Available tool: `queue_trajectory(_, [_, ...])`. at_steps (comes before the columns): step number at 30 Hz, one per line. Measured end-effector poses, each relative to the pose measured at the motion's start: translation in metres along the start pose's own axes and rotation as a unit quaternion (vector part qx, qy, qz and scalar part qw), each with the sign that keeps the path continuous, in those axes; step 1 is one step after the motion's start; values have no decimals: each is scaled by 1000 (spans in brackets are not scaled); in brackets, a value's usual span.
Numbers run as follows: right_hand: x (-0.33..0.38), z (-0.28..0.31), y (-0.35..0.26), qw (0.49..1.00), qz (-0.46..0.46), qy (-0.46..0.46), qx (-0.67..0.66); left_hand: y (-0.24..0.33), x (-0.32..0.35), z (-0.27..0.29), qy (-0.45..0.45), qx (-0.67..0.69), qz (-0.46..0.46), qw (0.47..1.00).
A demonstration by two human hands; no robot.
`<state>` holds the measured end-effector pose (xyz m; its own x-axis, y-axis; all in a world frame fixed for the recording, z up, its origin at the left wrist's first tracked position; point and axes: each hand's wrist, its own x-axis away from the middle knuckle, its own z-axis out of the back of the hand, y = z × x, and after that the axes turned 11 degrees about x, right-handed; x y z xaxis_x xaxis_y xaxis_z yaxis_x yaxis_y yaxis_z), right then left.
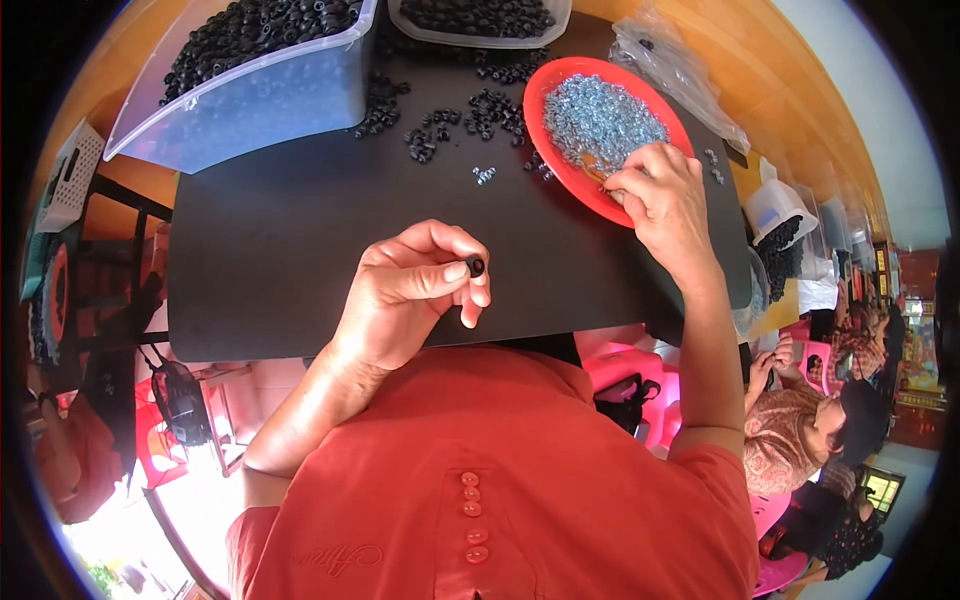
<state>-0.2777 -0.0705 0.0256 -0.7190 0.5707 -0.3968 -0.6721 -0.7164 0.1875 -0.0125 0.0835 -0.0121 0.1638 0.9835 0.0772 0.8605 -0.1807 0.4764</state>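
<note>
Over the near part of the dark table (270, 270), my left hand (405, 295) pinches a small black cylindrical part (475, 266) with a hole in its end, between thumb and forefinger. Farther off to the right, my right hand (662, 205) reaches over the near rim of a red plate (537, 115). Its fingers are drawn together at the edge of a heap of small shiny silver metal pieces (600, 112). Whatever those fingertips grip is hidden behind the hand.
A clear tub (270, 110) of black parts fills the far left; another tub (480, 38) stands at the back. Loose black parts (490, 112) and a few metal pieces (484, 176) lie between. Right of the plate lies a plastic bag (675, 70). People (800, 430) sit nearby.
</note>
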Motion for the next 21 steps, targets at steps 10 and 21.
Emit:
queue_trajectory(10, [-9,16,-12,998,29,-53,2,0,1,0,5,-5,4,1000])
queue_trajectory(21, [-7,19,-28,994,-10,-45,-103,1,1,-1,21,10,12,1000])
